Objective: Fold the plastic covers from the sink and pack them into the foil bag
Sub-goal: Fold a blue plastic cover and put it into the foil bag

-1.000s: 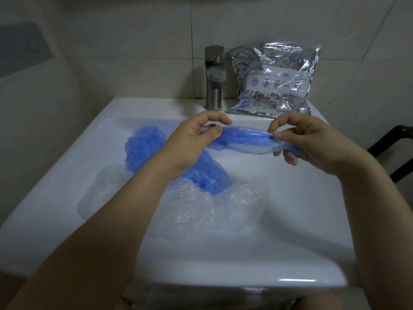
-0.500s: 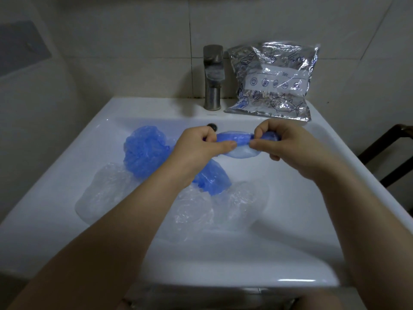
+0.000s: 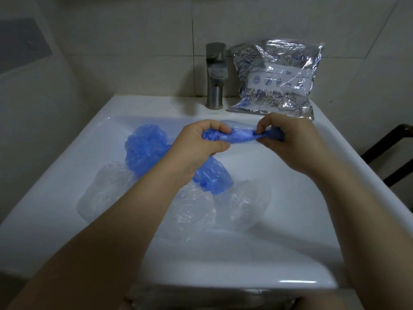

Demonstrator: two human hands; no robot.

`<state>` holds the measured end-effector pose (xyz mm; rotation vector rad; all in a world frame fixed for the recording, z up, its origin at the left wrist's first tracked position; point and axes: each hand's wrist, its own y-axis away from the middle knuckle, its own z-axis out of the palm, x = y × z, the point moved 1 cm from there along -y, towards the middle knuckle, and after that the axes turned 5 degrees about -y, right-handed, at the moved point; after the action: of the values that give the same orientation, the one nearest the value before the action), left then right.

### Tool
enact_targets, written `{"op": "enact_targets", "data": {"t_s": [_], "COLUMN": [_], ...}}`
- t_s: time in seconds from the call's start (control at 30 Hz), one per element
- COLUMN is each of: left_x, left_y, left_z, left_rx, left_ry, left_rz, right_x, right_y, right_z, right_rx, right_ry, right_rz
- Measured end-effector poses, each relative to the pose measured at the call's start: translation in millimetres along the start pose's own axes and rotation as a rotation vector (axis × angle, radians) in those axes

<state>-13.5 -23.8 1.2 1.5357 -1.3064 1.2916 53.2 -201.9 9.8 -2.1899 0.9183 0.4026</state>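
A blue plastic cover (image 3: 242, 136), bunched into a short roll, is held above the sink basin. My left hand (image 3: 201, 144) grips its left end with curled fingers. My right hand (image 3: 288, 142) pinches its right end between thumb and fingers. Below my left forearm, more blue covers (image 3: 145, 148) lie in the white sink (image 3: 67, 157), on top of several crumpled clear covers (image 3: 107, 189). The silver foil bag (image 3: 277, 79) with blue fish drawings leans against the tiled wall at the sink's back right.
A steel tap (image 3: 215, 74) stands at the back middle of the sink, just left of the foil bag. A dark chair frame (image 3: 393, 151) sits beyond the sink's right edge. Tiled walls close in behind and to the left.
The stretched blue cover was brought together as my hands closed in, then they drew slightly apart again with it folded shorter. Both hands kept their hold.
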Motion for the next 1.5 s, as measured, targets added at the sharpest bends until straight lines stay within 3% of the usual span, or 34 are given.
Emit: {"op": "enact_targets", "data": {"t_s": [0.2, 0.37, 0.57, 0.7, 0.77, 0.87, 0.93, 1.0, 1.1, 1.23, 1.5], "left_x": [-7.8, -4.5, 8.2, 10.4, 10.3, 5.5, 3.0, -1.4, -4.5, -6.1, -5.1], "left_y": [-3.9, -2.3, 1.9, 5.5, 3.6, -2.5, -1.7, 2.5, 6.1, 4.1, -2.0], "left_z": [1.3, -5.9, -10.8, -12.7, -13.9, -9.0, 0.4, 12.2, 26.9, 24.5, 6.4], "left_rx": [0.091, -0.002, -0.097, -0.079, 0.038, 0.269, 0.201, 0.006, -0.095, 0.000, 0.034], "left_ry": [-0.211, -0.284, -0.108, -0.078, -0.135, 0.023, 0.292, 0.393, 0.445, 0.437, 0.513], "left_rz": [0.072, 0.145, 0.266, 0.300, 0.304, 0.171, -0.108, -0.282, -0.273, -0.263, -0.373], "right_x": [-1.2, -0.5, 7.3, 10.2, 8.1, -1.3, -7.6, -14.0, -20.9, -25.6, -30.3], "right_y": [-0.5, -0.5, 0.1, 1.6, 2.0, 0.5, 0.1, 1.8, 5.8, 9.0, 12.2], "right_z": [4.2, -7.1, -18.5, -18.5, -14.1, 0.9, 12.5, 23.0, 34.4, 42.0, 37.4], "right_rx": [-0.054, -0.128, -0.151, -0.239, -0.223, -0.089, 0.004, 0.043, 0.014, -0.124, -0.381], "right_ry": [0.093, -0.194, -0.649, -0.670, -0.594, -0.658, -0.735, -0.797, -0.820, -0.794, -1.000], "right_rz": [-0.051, 0.163, 0.275, 0.318, 0.307, 0.304, 0.322, 0.344, 0.358, 0.401, 0.394]}}
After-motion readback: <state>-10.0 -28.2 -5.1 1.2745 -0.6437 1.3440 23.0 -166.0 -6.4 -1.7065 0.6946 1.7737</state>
